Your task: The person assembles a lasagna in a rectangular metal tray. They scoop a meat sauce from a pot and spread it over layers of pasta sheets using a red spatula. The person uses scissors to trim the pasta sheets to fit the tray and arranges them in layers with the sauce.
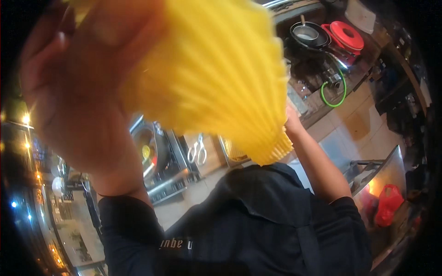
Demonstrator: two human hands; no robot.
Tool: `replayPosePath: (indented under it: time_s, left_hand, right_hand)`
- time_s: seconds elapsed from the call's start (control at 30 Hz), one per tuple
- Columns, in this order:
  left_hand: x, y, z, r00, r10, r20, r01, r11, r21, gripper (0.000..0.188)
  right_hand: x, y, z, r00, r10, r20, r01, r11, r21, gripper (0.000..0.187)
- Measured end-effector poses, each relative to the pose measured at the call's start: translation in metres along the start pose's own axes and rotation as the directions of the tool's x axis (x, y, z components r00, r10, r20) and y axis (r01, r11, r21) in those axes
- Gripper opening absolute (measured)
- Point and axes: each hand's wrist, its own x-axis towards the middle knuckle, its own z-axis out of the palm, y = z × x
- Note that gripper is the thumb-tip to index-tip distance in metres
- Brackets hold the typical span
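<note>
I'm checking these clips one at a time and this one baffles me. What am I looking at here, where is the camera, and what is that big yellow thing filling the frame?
There is no machine here: a person wears a wide fisheye camera on the head, looking down, so straight edges bend near the rim. The large blurred shape at upper left is the person's left hand, raised close to the lens. It holds a yellow pleated cloth, which fans out across the middle. The right forearm reaches up behind the cloth; the right hand is hidden by it. Below is the person's dark clothing. Behind, a counter carries a black pan, a red lid and a green hose. A red bag sits at lower right.
</note>
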Motion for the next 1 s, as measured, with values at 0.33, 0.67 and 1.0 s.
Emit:
replayPosePath:
  time_s: [0.33,0.67,1.0]
  left_hand:
    - [0.031,-0.048,-0.001,0.972,0.039,-0.230,0.017,0.972,0.236,0.034]
    - [0.023,-0.094,-0.031,0.981,-0.090,-0.174,0.102,0.993,0.058,0.023]
    - [0.010,-0.067,-0.025,0.992,-0.060,0.112,0.088,0.961,-0.261,0.023]
  right_hand:
    - [-0.018,-0.002,0.000,0.917,-0.138,0.376,-0.050,0.892,0.450,0.116]
    - [-0.064,-0.009,0.046,0.975,-0.215,0.062,0.213,0.977,0.030,0.059]
    - [-0.062,0.055,0.081,0.991,-0.130,-0.012,0.130,0.978,0.165,0.094]
